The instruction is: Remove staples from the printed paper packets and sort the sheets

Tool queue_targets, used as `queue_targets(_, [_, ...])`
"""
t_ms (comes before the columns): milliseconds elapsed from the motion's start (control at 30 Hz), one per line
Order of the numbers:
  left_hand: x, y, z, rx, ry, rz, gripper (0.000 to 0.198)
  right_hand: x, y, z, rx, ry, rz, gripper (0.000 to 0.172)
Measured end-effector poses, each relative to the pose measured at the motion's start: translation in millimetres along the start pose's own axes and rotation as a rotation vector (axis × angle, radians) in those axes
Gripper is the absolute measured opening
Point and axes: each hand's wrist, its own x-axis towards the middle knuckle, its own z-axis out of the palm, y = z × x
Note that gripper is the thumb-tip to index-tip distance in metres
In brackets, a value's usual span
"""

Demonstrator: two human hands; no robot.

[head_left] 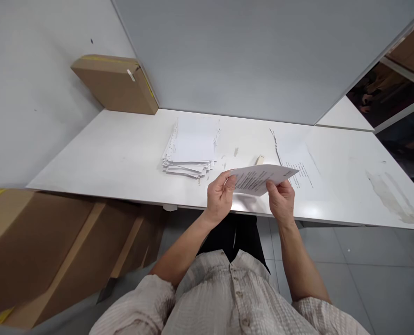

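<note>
A printed sheet of paper [254, 180] is held up over the desk's front edge, tilted, with lines of text on it. My left hand [221, 195] pinches its left end, and my right hand [281, 197] grips the lower right side with the thumb on top. Behind and to the left of my hands lies an uneven stack of paper [195, 142]. Another printed sheet [299, 160] rests flat on the right, partly covered by the held one. Just beyond the held sheet, a small beige block-like object [260, 160] pokes out; its lower part is hidden.
The white desk [130, 158] meets a grey panel [235, 60] at the back. A cardboard box [118, 86] leans in the left corner. Larger cardboard boxes [53, 242] stand below the desk at left. A dark twisted cord-like strip [275, 145] lies by the right sheet.
</note>
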Motion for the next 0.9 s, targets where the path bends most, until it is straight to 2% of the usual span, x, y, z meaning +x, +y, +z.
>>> queue_targets(167, [2.8,1.7,-1.9,-0.013,0.029,-0.033,0.028,-1.2,-4.7,4.7,-0.048,0.016,0.024,0.022])
queue_targets(300, [2.6,17.9,-7.0,-0.038,-0.023,-0.049,0.031,-11.4,-27.8,-1.6,-0.181,0.053,0.014,0.02])
queue_targets(367, [1.1,16.5,-8.6,-0.052,-0.057,-0.099,0.025,-19.4,-35.2,-9.5,-0.253,0.061,0.076,0.02])
queue_targets(400, [-0.5,11.1,-8.8,-0.062,-0.079,-0.149,0.026,-23.8,-35.2,-14.2,-0.273,0.052,0.143,0.022])
queue_targets(533, [-14.5,-28.9,-3.6,0.015,-0.261,-0.423,0.054,-41.1,-13.3,-34.4,-0.214,0.015,0.483,0.033])
queue_targets(600, [-23.2,-45.3,2.7,0.108,-0.366,-0.488,0.056,-47.2,0.5,-43.7,-0.173,0.037,0.567,0.035])
queue_targets(667, [-28.4,-53.3,11.0,0.183,-0.436,-0.486,0.048,-49.7,9.3,-51.7,-0.161,0.077,0.598,0.035])
queue_targets(767, [-26.3,-56.1,24.7,0.278,-0.467,-0.453,0.031,-46.8,12.7,-60.7,-0.187,0.129,0.624,0.036])
queue_targets(900, [-14.1,-61.5,38.8,0.324,-0.488,-0.443,0.027,-39.5,11.1,-67.3,-0.324,0.123,0.638,0.035])
